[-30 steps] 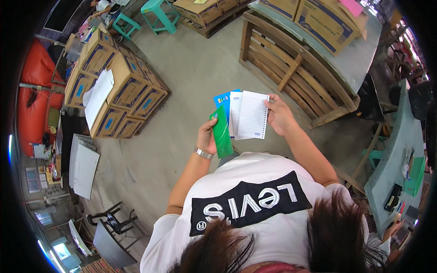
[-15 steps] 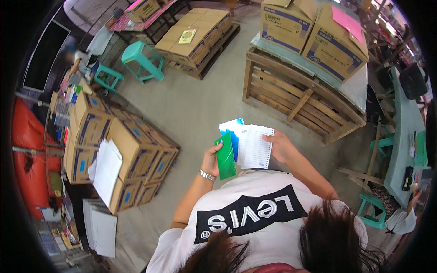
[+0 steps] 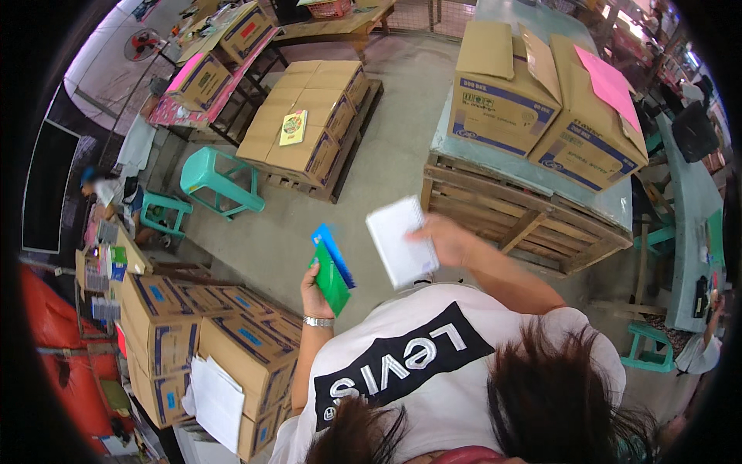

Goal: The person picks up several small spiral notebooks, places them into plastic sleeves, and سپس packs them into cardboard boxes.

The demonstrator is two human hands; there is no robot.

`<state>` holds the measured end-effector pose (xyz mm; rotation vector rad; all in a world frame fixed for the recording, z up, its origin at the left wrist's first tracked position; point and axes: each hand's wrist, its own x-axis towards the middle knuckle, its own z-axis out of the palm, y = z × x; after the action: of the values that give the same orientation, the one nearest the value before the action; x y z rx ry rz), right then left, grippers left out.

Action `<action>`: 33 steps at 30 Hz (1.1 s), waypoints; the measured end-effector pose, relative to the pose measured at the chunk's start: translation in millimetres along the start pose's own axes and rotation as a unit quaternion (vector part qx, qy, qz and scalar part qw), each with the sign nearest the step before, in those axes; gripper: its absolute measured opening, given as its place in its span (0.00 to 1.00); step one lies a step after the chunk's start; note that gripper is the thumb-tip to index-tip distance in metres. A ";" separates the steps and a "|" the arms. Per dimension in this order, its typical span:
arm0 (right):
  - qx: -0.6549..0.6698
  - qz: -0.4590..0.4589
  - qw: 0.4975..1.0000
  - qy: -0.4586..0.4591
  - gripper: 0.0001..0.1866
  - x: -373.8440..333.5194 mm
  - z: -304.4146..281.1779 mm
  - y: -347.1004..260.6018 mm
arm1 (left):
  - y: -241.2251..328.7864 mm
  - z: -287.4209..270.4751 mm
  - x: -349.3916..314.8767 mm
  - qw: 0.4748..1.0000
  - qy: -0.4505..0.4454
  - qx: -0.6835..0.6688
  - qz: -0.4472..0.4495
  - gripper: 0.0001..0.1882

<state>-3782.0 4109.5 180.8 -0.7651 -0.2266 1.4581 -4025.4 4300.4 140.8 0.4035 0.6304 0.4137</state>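
Gripping a green cover point(image 3: 332, 282) laid over a blue cover point(image 3: 328, 240), the left hand point(image 3: 311, 292) has its fingers closed at their left edge. The right hand point(image 3: 450, 241), slightly blurred, has its fingers clasped on the right side of a white paper pad point(image 3: 396, 238). Pad and covers are apart, above the floor point(image 3: 371, 155). Cardboard boxes point(image 3: 506, 108) stand on a desk point(image 3: 440, 135) ahead, to the right.
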 end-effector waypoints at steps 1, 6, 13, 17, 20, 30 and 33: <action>-0.025 -0.033 0.998 0.052 0.22 20.1 -7.6 -36.9 | 17.7 -1.0 16.4 1.000 -0.009 -0.012 0.012 0.15; 0.037 -0.474 0.814 0.332 0.21 50.5 -99.2 -222.7 | 96.0 19.4 93.8 0.997 -0.014 -0.056 0.042 0.15; -0.060 -0.447 0.823 0.346 0.20 108.6 -88.8 -257.0 | 233.4 95.3 258.5 0.990 -0.134 0.037 0.011 0.16; -0.399 -0.292 0.748 0.442 0.21 167.5 -40.4 -263.6 | 260.4 201.9 344.5 0.968 -0.181 0.168 -0.035 0.17; -0.263 -0.312 0.794 0.450 0.22 161.9 -60.6 -285.3 | 253.1 259.0 414.6 0.893 -0.341 0.223 -0.189 0.18; -0.413 0.010 0.711 0.569 0.28 106.4 -134.2 -417.6 | 174.2 398.0 534.4 0.793 -0.437 0.312 -0.289 0.14; -0.468 0.086 0.677 0.561 0.30 115.0 -112.0 -442.5 | 167.7 432.9 563.5 0.770 -0.466 0.323 -0.293 0.14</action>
<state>-3345.1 4212.6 322.5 -2.4390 0.0944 0.6887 -3378.9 4613.8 270.7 0.9478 -0.1402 -0.6374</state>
